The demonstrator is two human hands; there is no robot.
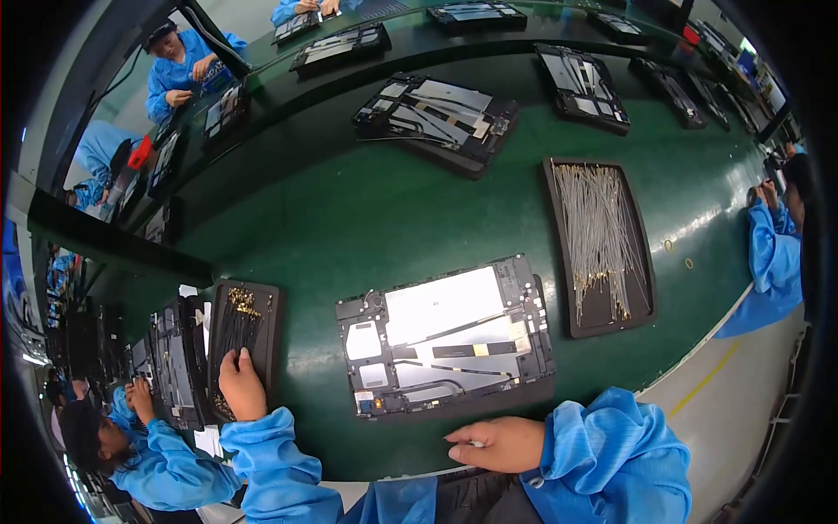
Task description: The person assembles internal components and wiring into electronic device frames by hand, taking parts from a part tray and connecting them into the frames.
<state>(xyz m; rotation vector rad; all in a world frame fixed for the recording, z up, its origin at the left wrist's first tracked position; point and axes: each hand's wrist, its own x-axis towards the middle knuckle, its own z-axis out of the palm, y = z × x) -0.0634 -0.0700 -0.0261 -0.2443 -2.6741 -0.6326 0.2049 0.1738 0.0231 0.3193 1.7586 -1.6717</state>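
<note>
My left hand (242, 384) reaches into a dark tray (272, 319) at the left, its fingertips pinched at a bundle of thin black cables (243, 325) with gold-coloured ends. My right hand (499, 444) is at the near table edge, just below an opened tablet (449, 327). Its fingers are curled in toward the thumb; whether something small is between them is hidden. The tablet lies on a dark tray in front of me, showing silver plates, black flat cables and a black frame.
At the right a dark tray (648, 293) holds many thin grey cables. More opened devices (441, 118) lie farther back, some on a raised dark shelf. Two small yellow rings (669, 245) lie at the right. Co-workers in blue sleeves (775, 249) sit around the table.
</note>
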